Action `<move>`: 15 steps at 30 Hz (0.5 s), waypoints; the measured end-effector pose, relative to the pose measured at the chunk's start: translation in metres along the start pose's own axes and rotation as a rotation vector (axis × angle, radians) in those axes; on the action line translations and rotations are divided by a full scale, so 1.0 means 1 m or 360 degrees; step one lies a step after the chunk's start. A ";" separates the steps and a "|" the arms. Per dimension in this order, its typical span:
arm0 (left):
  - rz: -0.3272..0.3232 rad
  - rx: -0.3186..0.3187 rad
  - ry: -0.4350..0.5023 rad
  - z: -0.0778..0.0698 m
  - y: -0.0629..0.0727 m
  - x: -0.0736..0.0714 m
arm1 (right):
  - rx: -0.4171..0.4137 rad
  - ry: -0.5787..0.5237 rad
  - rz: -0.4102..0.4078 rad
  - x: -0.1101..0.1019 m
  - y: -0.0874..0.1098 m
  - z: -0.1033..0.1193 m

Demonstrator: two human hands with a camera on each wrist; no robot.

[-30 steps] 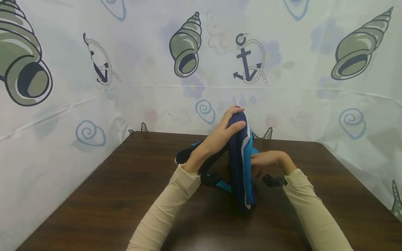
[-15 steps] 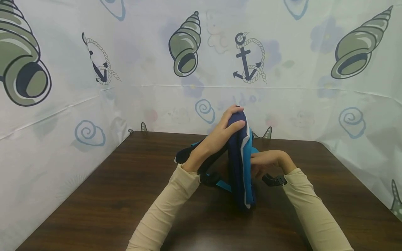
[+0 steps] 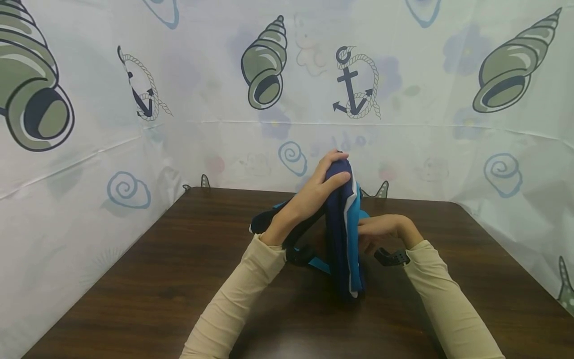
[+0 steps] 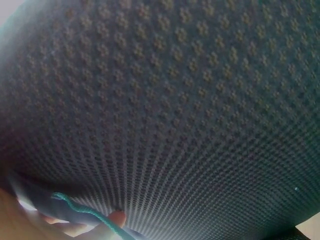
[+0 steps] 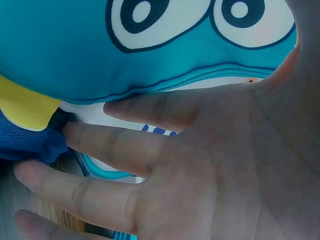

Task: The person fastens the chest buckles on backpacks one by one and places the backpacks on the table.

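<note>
A small blue backpack stands upright on its edge on the table, seen narrow side on in the head view. My left hand grips its top, with the thumb on the near side and the fingers over the edge. Dark mesh padding fills most of the left wrist view. On the backpack's right side is my right hand. In the right wrist view its fingers are stretched out, the uppermost along a curved zip under printed cartoon eyes. Its thumb is hidden.
Dark padded shoulder straps and a blue webbing strap lie left of the backpack. The brown wooden table reaches back to a white patterned cloth. A teal cord hangs near the left fingers.
</note>
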State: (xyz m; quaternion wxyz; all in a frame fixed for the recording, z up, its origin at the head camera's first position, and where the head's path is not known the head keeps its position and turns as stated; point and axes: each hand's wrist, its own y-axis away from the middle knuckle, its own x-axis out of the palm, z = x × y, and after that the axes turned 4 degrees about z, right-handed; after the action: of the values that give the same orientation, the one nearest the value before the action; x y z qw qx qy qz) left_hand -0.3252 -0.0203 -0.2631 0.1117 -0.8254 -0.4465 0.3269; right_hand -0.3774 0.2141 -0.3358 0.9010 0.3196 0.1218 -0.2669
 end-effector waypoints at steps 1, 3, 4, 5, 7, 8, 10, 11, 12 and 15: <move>-0.0001 0.0003 0.0002 0.000 0.000 0.000 | 0.0002 -0.0004 -0.0002 0.000 0.000 0.000; 0.0000 0.0005 0.0006 0.001 0.000 0.000 | 0.0004 -0.0007 -0.0005 0.001 0.001 0.000; -0.0002 0.0006 0.0006 0.001 0.000 0.001 | 0.0005 -0.0006 -0.0008 0.001 0.001 0.001; -0.0003 0.0007 0.0006 0.001 0.000 0.001 | 0.0005 -0.0002 -0.0012 0.001 0.001 0.001; -0.0006 0.0010 0.0006 0.001 -0.001 0.001 | 0.0006 0.0008 -0.0016 0.001 0.001 0.001; -0.0007 0.0010 0.0006 0.001 0.000 0.001 | 0.0001 0.0015 -0.0014 0.001 0.001 0.001; -0.0011 0.0011 0.0012 0.001 0.000 0.002 | -0.0001 0.0028 -0.0016 0.002 0.001 0.001; -0.0013 0.0009 0.0017 0.001 0.000 0.002 | -0.0003 0.0032 -0.0017 0.002 0.001 0.002; -0.0014 0.0010 0.0024 0.001 0.000 0.002 | -0.0013 0.0047 -0.0012 0.002 0.002 0.002; -0.0026 0.0019 0.0051 0.000 0.000 0.004 | -0.0013 0.0062 -0.0032 0.004 0.001 0.003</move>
State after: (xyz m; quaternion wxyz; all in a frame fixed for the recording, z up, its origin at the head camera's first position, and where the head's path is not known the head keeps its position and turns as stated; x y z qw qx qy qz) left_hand -0.3235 -0.0170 -0.2653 0.1264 -0.8262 -0.4495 0.3153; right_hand -0.3737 0.2116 -0.3345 0.8970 0.3197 0.1436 -0.2692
